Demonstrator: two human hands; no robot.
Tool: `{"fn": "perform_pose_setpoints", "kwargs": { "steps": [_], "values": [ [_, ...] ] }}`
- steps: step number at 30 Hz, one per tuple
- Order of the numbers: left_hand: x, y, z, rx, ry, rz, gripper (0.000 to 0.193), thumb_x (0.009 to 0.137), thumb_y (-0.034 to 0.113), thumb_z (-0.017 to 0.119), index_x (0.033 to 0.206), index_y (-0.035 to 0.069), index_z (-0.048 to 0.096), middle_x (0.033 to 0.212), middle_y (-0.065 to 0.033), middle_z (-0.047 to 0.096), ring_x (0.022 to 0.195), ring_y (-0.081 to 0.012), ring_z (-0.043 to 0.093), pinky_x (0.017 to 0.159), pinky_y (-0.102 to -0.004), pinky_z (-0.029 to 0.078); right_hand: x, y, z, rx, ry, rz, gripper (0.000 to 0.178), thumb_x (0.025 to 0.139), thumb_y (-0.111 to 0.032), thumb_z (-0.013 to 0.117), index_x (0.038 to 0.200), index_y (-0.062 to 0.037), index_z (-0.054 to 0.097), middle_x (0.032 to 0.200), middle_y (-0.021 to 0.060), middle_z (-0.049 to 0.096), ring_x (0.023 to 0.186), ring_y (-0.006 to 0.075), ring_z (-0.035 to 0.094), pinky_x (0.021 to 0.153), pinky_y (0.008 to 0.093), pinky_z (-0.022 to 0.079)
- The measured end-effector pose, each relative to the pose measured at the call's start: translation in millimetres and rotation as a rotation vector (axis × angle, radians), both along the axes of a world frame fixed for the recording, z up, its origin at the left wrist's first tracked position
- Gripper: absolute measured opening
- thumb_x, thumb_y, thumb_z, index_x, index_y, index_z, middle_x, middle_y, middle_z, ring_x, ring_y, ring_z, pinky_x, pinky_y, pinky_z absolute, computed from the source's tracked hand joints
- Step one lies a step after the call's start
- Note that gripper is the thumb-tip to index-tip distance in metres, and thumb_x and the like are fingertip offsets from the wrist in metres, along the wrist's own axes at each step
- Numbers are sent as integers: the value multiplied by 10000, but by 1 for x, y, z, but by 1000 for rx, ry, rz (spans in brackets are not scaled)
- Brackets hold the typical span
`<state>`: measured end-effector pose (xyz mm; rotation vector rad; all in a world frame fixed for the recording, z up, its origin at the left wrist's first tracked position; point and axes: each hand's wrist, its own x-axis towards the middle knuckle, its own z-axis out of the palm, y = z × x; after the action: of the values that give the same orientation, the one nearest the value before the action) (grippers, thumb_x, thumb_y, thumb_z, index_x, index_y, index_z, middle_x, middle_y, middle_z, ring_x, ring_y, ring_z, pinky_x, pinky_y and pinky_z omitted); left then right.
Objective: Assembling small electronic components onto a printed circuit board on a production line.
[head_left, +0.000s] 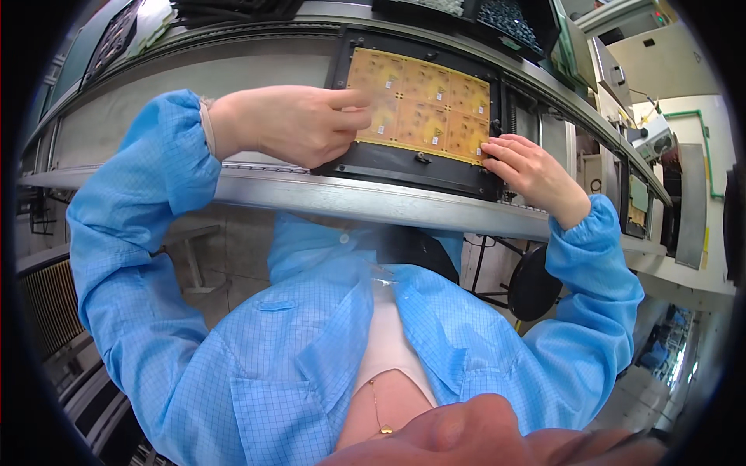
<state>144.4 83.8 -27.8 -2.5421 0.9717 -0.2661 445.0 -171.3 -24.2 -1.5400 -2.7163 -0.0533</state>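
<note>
A yellow circuit board panel, divided into several similar sections, lies in a black frame on the rail line. Above the panel's left edge is my left hand, its fingers curled together and slightly blurred. Whatever may be between those fingertips is hidden. My right hand rests at the panel's lower right corner. Its fingers are stretched out, with the tips touching the panel's edge and the frame.
A metal rail runs along the near side of the frame. Beyond the far rail stand black bins of small parts. Dark trays lie at the far left. A second frame with a board sits farther right, near a white device.
</note>
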Motion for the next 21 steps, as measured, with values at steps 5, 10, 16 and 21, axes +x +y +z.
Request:
{"fn": "perform_pose_setpoints", "kwargs": {
  "steps": [5,10,16,21],
  "values": [
    [17,-1,9,124,-7,-119,98,692,201,675,694,122,732,772,59,666,952,-171,550,982,-298,439,-2,13,6,-71,-240,175,254,802,-63,673,1031,47,680,1120,175,685,1039,312,682,985,427,551],
    [11,-24,9,-89,133,436,69,767,154,642,770,93,675,833,1,626,967,-184,589,1011,-373,440,-7,27,10,-37,-224,234,117,764,-88,658,856,-15,652,791,63,586,752,237,610,765,341,542],
    [52,-51,-17,-729,113,467,445,903,463,677,802,42,575,836,-99,610,816,-315,640,708,-405,529,-3,29,34,-124,260,-96,159,846,-80,723,992,-26,687,955,107,697,906,304,677,810,396,554],
    [69,-71,-47,-673,109,481,456,900,479,671,799,34,656,766,-106,674,744,-292,693,667,-395,552,33,44,-14,207,365,-458,150,878,-73,731,1018,-27,703,905,126,675,895,332,650,764,383,536]
  ]
}}
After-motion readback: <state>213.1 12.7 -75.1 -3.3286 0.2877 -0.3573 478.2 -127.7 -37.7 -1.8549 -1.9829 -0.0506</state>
